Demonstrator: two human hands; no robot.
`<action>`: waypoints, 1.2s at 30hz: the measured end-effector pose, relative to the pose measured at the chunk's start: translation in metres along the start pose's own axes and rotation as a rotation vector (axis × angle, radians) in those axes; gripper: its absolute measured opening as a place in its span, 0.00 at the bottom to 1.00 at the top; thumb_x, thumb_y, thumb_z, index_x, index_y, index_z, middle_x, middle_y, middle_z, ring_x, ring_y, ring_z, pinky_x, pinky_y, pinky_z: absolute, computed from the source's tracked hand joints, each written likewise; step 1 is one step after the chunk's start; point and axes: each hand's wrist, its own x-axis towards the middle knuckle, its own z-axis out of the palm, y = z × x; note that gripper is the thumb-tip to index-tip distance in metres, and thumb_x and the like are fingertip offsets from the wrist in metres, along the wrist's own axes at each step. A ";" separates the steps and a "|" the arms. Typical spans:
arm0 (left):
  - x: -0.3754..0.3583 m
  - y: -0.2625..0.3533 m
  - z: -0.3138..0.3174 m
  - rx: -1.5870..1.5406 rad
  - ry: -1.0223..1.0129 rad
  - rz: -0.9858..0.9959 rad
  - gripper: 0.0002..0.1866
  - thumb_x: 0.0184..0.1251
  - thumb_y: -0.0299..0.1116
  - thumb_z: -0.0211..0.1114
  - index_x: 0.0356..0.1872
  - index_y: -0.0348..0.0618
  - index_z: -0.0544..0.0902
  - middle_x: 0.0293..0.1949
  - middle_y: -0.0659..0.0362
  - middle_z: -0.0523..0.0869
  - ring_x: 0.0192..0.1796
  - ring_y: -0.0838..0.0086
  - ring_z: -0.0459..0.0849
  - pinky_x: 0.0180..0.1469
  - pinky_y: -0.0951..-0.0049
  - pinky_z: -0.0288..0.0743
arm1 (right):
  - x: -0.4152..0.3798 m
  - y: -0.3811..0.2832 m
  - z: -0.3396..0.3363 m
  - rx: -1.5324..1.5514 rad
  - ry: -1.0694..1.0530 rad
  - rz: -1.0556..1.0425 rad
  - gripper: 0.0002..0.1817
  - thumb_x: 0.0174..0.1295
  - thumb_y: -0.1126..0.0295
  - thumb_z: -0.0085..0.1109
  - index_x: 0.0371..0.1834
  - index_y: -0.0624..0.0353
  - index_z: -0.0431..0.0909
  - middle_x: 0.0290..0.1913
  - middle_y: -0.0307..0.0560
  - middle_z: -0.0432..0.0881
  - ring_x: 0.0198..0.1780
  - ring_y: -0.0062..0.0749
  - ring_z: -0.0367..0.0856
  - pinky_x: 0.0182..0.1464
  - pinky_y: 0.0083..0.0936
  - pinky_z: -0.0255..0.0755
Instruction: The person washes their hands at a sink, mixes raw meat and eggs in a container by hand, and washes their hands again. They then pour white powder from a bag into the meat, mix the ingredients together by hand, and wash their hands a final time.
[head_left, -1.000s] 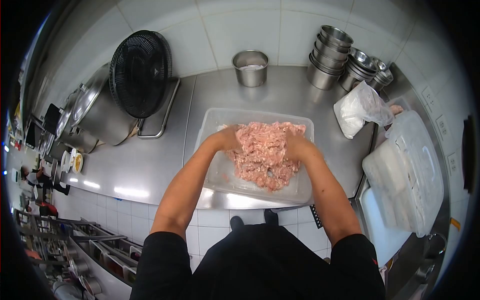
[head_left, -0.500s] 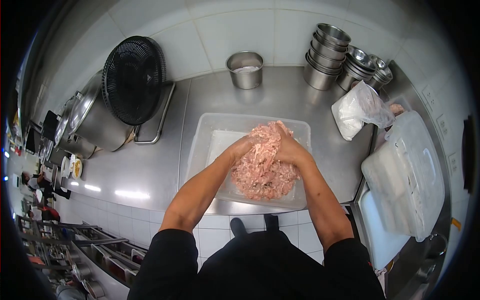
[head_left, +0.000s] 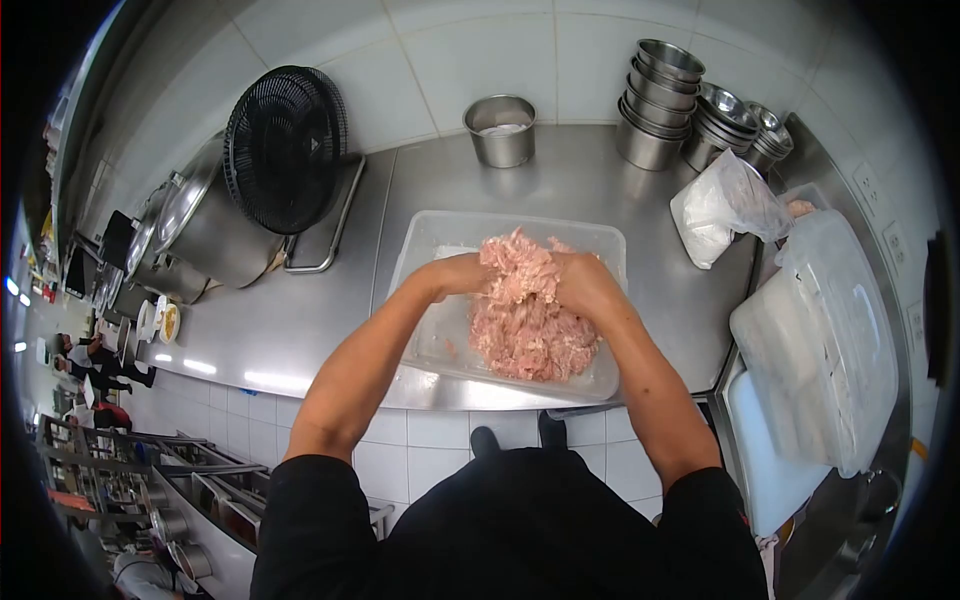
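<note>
A large mound of pink minced meat (head_left: 535, 343) lies in a translucent plastic tub (head_left: 432, 335) on the steel counter. My left hand (head_left: 466, 274) grips the upper left side of the mound, its fingers sunk beneath a raised clump. From the other side, my right hand (head_left: 580, 284) is closed into the same clump. Meat covers most of the fingers of both hands. A small scrap of meat sticks to the tub floor at the left.
Behind the tub stands a steel pot (head_left: 500, 130) with white contents. Stacked steel containers (head_left: 660, 105), a bag of white powder (head_left: 705, 215) and a lidded plastic bin (head_left: 815, 340) are to the right. A black fan (head_left: 285, 150) and large pots (head_left: 215, 225) stand left.
Both hands have lifted the meat into a higher clump between them. My left hand has moved slightly left and up, its elbow further out. The whole view has shifted a little.
</note>
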 end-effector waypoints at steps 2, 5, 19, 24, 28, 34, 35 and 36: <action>-0.010 -0.007 0.004 0.174 0.030 -0.188 0.41 0.68 0.55 0.61 0.74 0.38 0.63 0.71 0.44 0.71 0.70 0.57 0.72 0.65 0.60 0.73 | -0.023 0.002 -0.001 -0.159 -0.033 -0.038 0.37 0.51 0.75 0.60 0.70 0.62 0.66 0.53 0.66 0.82 0.50 0.60 0.83 0.54 0.43 0.78; -0.021 -0.026 0.007 0.510 -0.068 -0.189 0.43 0.67 0.62 0.59 0.74 0.41 0.63 0.72 0.43 0.69 0.71 0.49 0.71 0.63 0.45 0.73 | -0.046 -0.010 -0.006 -0.307 -0.223 0.092 0.51 0.50 0.76 0.63 0.79 0.63 0.46 0.60 0.74 0.75 0.52 0.62 0.82 0.55 0.43 0.79; 0.010 -0.014 0.090 -0.810 -0.027 0.027 0.31 0.69 0.38 0.68 0.69 0.39 0.68 0.60 0.51 0.79 0.60 0.65 0.81 0.62 0.64 0.80 | -0.041 -0.007 0.027 0.101 -0.137 0.066 0.57 0.46 0.79 0.60 0.80 0.64 0.35 0.56 0.86 0.72 0.56 0.68 0.78 0.58 0.45 0.76; -0.004 0.001 0.079 -0.811 0.096 0.112 0.26 0.72 0.29 0.62 0.68 0.39 0.69 0.60 0.51 0.79 0.56 0.66 0.84 0.54 0.68 0.85 | -0.044 -0.004 0.031 0.198 0.174 -0.203 0.50 0.48 0.86 0.55 0.79 0.63 0.47 0.62 0.72 0.74 0.63 0.63 0.75 0.64 0.40 0.71; -0.038 0.029 0.068 -0.752 0.266 0.138 0.19 0.73 0.25 0.58 0.63 0.36 0.75 0.54 0.52 0.84 0.51 0.70 0.86 0.50 0.69 0.85 | -0.039 -0.019 0.027 0.390 0.278 -0.280 0.42 0.49 0.83 0.58 0.74 0.61 0.59 0.61 0.68 0.76 0.64 0.64 0.73 0.65 0.43 0.68; -0.046 0.002 0.037 -0.241 0.557 0.180 0.17 0.72 0.32 0.57 0.58 0.37 0.79 0.48 0.49 0.86 0.50 0.65 0.86 0.51 0.66 0.80 | -0.033 -0.040 0.009 0.364 0.305 -0.236 0.37 0.50 0.80 0.63 0.68 0.61 0.66 0.54 0.66 0.81 0.56 0.62 0.79 0.58 0.43 0.73; -0.041 -0.008 0.032 -0.098 0.591 0.224 0.18 0.72 0.33 0.57 0.58 0.37 0.80 0.48 0.48 0.86 0.49 0.62 0.86 0.52 0.65 0.80 | -0.033 -0.041 0.006 0.327 0.267 -0.204 0.37 0.50 0.81 0.63 0.68 0.62 0.65 0.54 0.64 0.82 0.56 0.61 0.80 0.58 0.40 0.74; -0.034 -0.016 0.027 0.046 0.624 0.270 0.18 0.71 0.34 0.58 0.57 0.37 0.80 0.47 0.47 0.87 0.49 0.60 0.86 0.52 0.63 0.79 | -0.031 -0.042 0.003 0.288 0.230 -0.171 0.37 0.51 0.81 0.63 0.68 0.62 0.64 0.54 0.62 0.83 0.56 0.60 0.81 0.58 0.37 0.74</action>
